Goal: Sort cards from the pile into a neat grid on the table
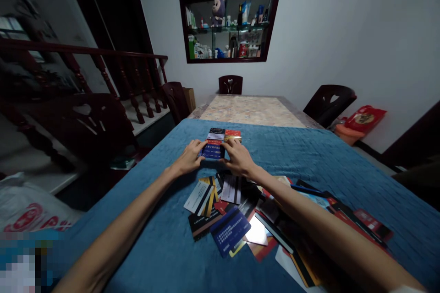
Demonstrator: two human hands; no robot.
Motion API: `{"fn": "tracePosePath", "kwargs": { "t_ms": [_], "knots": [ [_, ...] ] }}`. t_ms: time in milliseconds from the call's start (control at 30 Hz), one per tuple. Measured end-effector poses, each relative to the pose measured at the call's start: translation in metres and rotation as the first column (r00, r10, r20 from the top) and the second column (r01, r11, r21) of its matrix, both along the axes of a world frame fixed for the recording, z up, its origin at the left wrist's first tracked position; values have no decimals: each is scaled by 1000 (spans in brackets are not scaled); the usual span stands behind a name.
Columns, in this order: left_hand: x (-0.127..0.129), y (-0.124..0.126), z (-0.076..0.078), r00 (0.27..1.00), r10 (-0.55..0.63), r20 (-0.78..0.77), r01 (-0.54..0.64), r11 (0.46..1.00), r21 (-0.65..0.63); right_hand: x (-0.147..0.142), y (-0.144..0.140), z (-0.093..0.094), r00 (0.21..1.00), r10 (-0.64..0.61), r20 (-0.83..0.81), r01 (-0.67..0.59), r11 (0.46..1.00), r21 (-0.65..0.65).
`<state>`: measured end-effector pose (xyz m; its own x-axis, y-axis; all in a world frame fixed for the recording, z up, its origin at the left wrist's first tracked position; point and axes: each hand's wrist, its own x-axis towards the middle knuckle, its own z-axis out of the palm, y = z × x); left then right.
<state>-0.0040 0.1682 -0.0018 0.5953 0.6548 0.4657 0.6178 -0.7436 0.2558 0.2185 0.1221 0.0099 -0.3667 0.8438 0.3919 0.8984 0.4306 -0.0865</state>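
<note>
A dark blue plastic card (213, 152) lies at the near side of a small overlapping layout of cards. My left hand (189, 157) grips its left edge with thumb and fingers. On the opposite edge, my right hand (237, 157) pinches the same card. Just beyond are a black card (217, 131) and a red card (233, 133), with pale and gold strips of others showing. Closer to me spreads a loose heap of cards, including a blue card (229, 231) and a silver-grey card (198, 198). My right forearm hides part of the heap.
A blue cloth (154, 210) covers the near part of the table; its patterned top (245, 109) shows beyond. Chairs stand around it, one chair (231, 84) at the far end. Right of the table is a red bag (366, 119); a wooden railing (103, 50) runs along the left.
</note>
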Motion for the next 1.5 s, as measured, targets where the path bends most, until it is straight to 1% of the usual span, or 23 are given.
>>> {"fn": "tracePosePath", "kwargs": {
  "t_ms": [133, 300, 467, 600, 700, 900, 1167, 1367, 1500],
  "knots": [
    [-4, 19, -6, 999, 34, -20, -35, 998, -55, -7, 17, -5, 999, -7, -47, 3, 996, -89],
    [-8, 34, -17, 998, 52, -43, -57, 992, -110, -14, 32, -17, 993, -40, -109, 22, 987, -160],
    [-10, 41, -27, 993, 77, -84, -88, 987, -136, -18, 42, -27, 990, -57, -128, 30, 978, -206],
    [-11, 43, -34, 985, 92, -143, -114, 982, -153, -19, 46, -30, 990, -64, -123, 35, 973, -227],
    [-10, 42, -38, 976, 126, -180, -153, 977, -147, -19, 47, -31, 990, -62, -125, 30, 971, -238],
    [-8, 41, -41, 963, 160, -216, -190, 974, -125, -19, 49, -34, 988, -84, -128, 49, 965, -257],
    [-9, 45, -45, 965, 184, -187, -210, 969, -133, -20, 53, -38, 984, -120, -128, 81, 960, -269],
    [-10, 48, -47, 975, 162, -155, -183, 974, -134, -22, 56, -40, 979, -146, -140, 104, 957, -272],
    [-10, 49, -48, 983, 135, -124, -151, 981, -123, -22, 57, -40, 980, -137, -143, 96, 959, -265]
  ]
}}
